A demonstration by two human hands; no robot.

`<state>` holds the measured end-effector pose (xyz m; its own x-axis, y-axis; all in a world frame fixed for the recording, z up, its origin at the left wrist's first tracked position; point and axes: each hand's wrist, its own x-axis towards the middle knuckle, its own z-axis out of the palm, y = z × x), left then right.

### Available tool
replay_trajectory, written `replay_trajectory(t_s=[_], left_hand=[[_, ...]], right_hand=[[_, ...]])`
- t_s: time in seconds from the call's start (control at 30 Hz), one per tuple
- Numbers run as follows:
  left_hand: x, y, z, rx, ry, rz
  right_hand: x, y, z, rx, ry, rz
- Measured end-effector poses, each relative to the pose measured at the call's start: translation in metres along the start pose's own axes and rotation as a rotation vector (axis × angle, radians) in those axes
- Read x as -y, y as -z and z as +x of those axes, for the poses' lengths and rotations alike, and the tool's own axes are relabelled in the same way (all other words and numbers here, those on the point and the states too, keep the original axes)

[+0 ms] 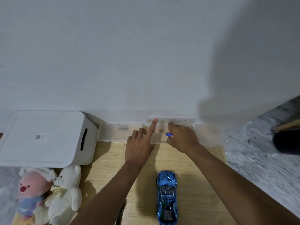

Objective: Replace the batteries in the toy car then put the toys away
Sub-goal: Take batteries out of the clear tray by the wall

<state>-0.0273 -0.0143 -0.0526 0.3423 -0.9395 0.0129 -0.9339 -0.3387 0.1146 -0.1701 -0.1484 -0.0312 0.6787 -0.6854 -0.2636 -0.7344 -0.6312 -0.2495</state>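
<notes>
A shiny blue toy car (167,197) lies lengthwise on the wooden board near the bottom centre. By the wall stands a clear plastic case (172,125) with its lid up. My left hand (139,146) touches the lid's top edge with a straight index finger, the other fingers curled. My right hand (181,137) reaches over the case and pinches a small blue battery (168,134). A pink plush (32,192) and a white teddy bear (66,192) lie at the lower left.
A white storage box (47,137) lies on its side at the left against the wall. A clear tray (113,132) stands beside it and another clear tray (211,133) at the right. The marble counter (259,151) carries a black object (287,142).
</notes>
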Motion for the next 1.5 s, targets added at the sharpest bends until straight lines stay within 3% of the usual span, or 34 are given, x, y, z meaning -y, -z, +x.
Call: replay_trajectory(t_s=[0.2, 0.53, 0.8, 0.9, 1.13, 1.2, 1.33, 1.5], left_hand=[[0.001, 0.0, 0.001, -0.009, -0.012, -0.007], [0.001, 0.001, 0.001, -0.001, -0.01, 0.017], [0.0, -0.002, 0.0, -0.006, -0.004, 0.02], [0.0, -0.002, 0.0, -0.007, 0.004, 0.016], [-0.001, 0.0, -0.002, 0.036, 0.005, 0.013], [-0.002, 0.0, -0.002, 0.03, 0.009, 0.007], [-0.002, 0.001, -0.002, 0.025, 0.011, 0.009], [-0.004, 0.002, -0.004, 0.026, 0.016, 0.024]], right_hand=[[-0.016, 0.014, -0.018, 0.034, -0.051, 0.082], [-0.02, -0.003, -0.007, -0.012, -0.101, -0.334], [-0.014, -0.006, -0.003, -0.02, -0.192, -0.438], [-0.015, -0.009, 0.001, 0.055, -0.142, -0.382], [-0.001, 0.017, -0.032, -0.108, 0.027, -0.077], [0.001, 0.013, -0.049, -0.06, 0.111, -0.066], [-0.001, -0.016, -0.059, 0.082, 0.085, -0.153], [0.001, -0.038, -0.058, -0.009, 0.024, -0.132]])
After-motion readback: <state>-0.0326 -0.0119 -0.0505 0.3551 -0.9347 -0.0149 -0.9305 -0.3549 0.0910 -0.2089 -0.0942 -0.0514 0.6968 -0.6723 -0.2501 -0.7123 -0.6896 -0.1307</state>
